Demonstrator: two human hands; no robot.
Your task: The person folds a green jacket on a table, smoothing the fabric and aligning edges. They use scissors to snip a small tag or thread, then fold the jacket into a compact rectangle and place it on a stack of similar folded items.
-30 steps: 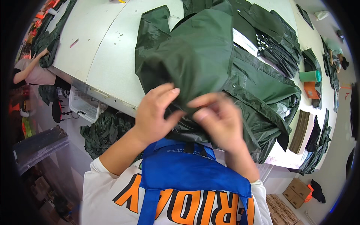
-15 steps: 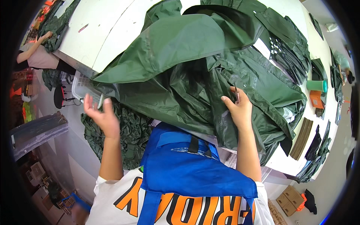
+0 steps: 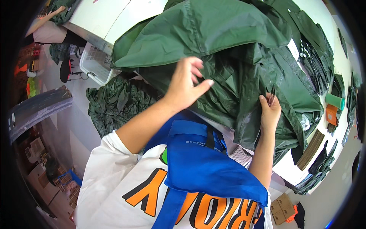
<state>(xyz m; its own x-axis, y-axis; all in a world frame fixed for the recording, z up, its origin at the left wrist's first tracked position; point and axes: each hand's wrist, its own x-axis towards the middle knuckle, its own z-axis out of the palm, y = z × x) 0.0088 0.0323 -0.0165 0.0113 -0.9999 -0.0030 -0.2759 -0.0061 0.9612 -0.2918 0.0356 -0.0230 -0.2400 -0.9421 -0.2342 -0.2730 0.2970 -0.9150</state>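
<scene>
A large dark green waterproof garment, shiny and creased, lies spread over the white table and hangs over its near edge. Over the garment's middle, my left hand is open, thumb and fingers apart, with nothing in it; whether it touches the cloth I cannot tell. My right hand is closed around small thread snips, dark blades pointing away from me. It rests on or just above the garment's right part, near a long seam or placket.
A crumpled green garment heap lies at left below the table, beside a white plastic basket. On the table's right are a green cylinder, an orange box and brown card strips. Another person's arm shows far left.
My left hand has swung right and forward from beside the table to over the garment. My right hand keeps the snips. The whole view has shifted, with the garment's upper flap spread wider.
</scene>
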